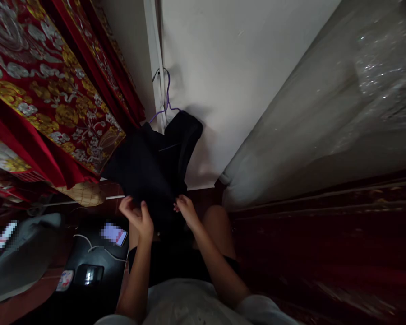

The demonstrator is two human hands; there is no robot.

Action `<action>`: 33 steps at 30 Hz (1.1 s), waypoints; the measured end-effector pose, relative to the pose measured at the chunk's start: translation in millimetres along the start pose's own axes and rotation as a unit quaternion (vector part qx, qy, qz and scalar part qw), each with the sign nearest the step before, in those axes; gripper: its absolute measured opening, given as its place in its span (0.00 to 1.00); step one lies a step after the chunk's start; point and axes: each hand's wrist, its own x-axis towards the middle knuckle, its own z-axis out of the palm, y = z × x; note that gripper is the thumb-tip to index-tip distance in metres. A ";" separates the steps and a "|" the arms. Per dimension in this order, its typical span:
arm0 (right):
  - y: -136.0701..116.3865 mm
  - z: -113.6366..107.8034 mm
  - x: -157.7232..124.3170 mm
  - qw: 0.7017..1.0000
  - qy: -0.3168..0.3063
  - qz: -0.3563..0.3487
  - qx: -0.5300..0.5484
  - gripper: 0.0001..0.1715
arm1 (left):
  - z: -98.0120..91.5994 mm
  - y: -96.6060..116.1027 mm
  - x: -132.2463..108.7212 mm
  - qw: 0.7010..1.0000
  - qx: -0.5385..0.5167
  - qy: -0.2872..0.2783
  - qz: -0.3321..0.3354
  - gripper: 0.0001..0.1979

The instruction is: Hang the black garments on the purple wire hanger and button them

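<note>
A black garment [142, 158] hangs in front of me from a thin purple hanger [168, 99], hooked on a white upright post [154, 54]. Its lower part falls toward my knees, where folds are lost in the dark. My right hand [186, 211] has its fingers closed on the garment's edge, which is drawn taut toward the hanger. At the garment's lower left is my left hand [139, 220], thumb and fingers apart; whether the fingertips touch the cloth I cannot tell.
Red cloths with gold and silver embroidery [64, 90] hang at left. On a black seat [101, 289] lie a lit phone [117, 234], a white cable [89, 246] and a dark shiny device [89, 275]. Clear plastic sheeting [307, 117] covers something large at right. Beside the seat is another person's leg [30, 253].
</note>
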 end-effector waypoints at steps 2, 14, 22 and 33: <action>-10.5 -11.9 -4.9 0.999 -0.038 -0.008 0.001 0.20 | 11.7 -7.4 -18.2 0.990 -0.015 -0.140 -0.003 0.15; -41.5 -22.0 -22.3 0.994 -0.081 -0.021 0.071 0.34 | 53.9 -2.9 -39.7 0.945 -0.152 -0.276 -0.092 0.13; -38.3 -20.9 -24.2 0.984 -0.109 0.023 0.142 0.29 | 55.0 -1.4 -44.1 0.944 -0.193 -0.215 -0.159 0.11; -46.2 -27.7 -28.9 0.980 -0.182 0.003 0.083 0.20 | 51.2 -10.2 -39.9 0.948 -0.117 -0.247 -0.165 0.12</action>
